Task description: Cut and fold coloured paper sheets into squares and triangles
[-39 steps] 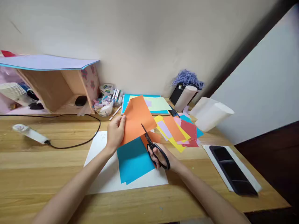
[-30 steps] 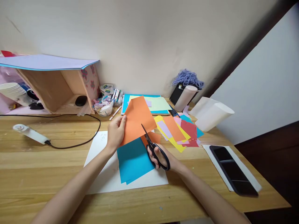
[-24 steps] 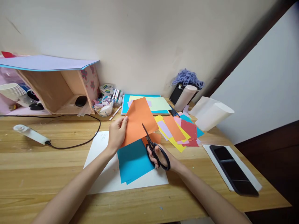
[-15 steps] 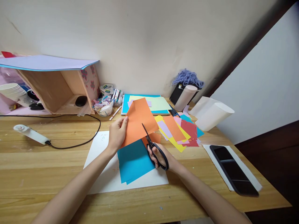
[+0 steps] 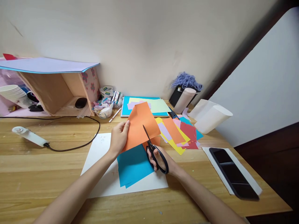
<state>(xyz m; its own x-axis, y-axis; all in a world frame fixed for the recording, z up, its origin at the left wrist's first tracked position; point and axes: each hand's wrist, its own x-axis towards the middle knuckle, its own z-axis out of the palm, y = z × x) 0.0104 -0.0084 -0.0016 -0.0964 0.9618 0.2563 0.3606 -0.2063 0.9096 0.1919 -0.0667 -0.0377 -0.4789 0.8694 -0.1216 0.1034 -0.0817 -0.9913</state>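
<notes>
My left hand pinches the left edge of an orange sheet of paper, thumb on top, and holds it tilted above the table. In my right hand is a pair of black scissors, fingers through the handles. One blade lies over the face of the orange paper at its lower edge; the other blade is hidden behind it. Below are teal sheets on a large white sheet. Another piece of orange paper shows partly behind the scissors.
Coloured paper scraps lie right of my hands, near a curled white sheet. A phone rests at the right. Stacked paper, markers and a tub of scraps stand behind. A corded white device lies left.
The whole view has shifted slightly, so things sit a little lower. Both hands keep their hold on the orange paper and the scissors; the paper's position relative to the blade is nearly the same.
</notes>
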